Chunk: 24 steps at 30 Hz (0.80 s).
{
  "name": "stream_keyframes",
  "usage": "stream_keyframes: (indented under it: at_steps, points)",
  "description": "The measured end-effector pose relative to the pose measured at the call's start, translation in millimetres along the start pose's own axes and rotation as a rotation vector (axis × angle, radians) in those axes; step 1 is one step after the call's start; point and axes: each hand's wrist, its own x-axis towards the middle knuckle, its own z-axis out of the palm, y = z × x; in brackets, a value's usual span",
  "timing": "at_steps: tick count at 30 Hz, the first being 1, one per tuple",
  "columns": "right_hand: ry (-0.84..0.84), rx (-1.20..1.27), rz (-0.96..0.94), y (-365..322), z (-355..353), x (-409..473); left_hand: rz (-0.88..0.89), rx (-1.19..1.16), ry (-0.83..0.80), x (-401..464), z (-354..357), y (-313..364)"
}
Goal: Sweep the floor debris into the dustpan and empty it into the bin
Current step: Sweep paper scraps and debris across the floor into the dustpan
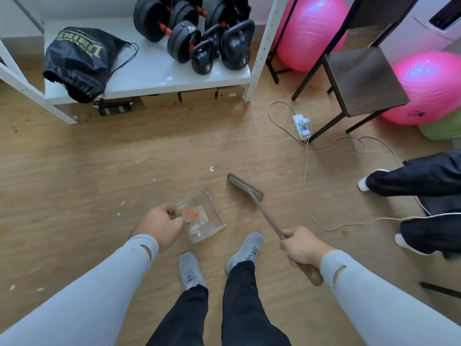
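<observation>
My left hand (pixel 159 227) grips the handle of a clear plastic dustpan (pixel 214 208) that sits just above the wooden floor in front of my feet. Inside it lie white scraps and an orange piece. My right hand (pixel 301 247) grips the wooden handle of a broom (pixel 245 187), whose brush head rests on the floor to the right of the pan's open edge. Small white paper scraps lie scattered: one (pixel 212 169) beyond the broom head, others (pixel 122 203) left of the dustpan and at the far left (pixel 12 287). No bin is in view.
A white shelf unit (pixel 159 76) with kettlebells, dumbbells and a black bag stands ahead. A power strip (pixel 303 127) and its cable trail across the floor on the right, beside a dark chair (pixel 361 81), pink exercise balls and another person's legs (pixel 424 183).
</observation>
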Motion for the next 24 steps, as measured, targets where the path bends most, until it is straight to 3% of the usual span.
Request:
stream_keyframes:
  at_steps: [3, 6, 16, 21, 24]
  points:
    - [-0.122, 0.094, 0.045, 9, -13, -14, 0.004, 0.012, -0.007, -2, 1, -2]
    - [-0.138, 0.264, 0.073, 35, -42, -40, 0.008, -0.012, -0.016, 0, 2, -3]
    - [-0.013, 0.250, 0.082, 36, -58, -43, 0.007, 0.002, -0.016, -1, 2, -5]
    - [0.032, 0.041, 0.045, 37, -33, -37, 0.007, -0.001, -0.009, 0, 2, -6]
    - [0.032, 0.211, 0.086, 42, -34, -32, 0.008, 0.014, -0.010, 2, 1, -5]
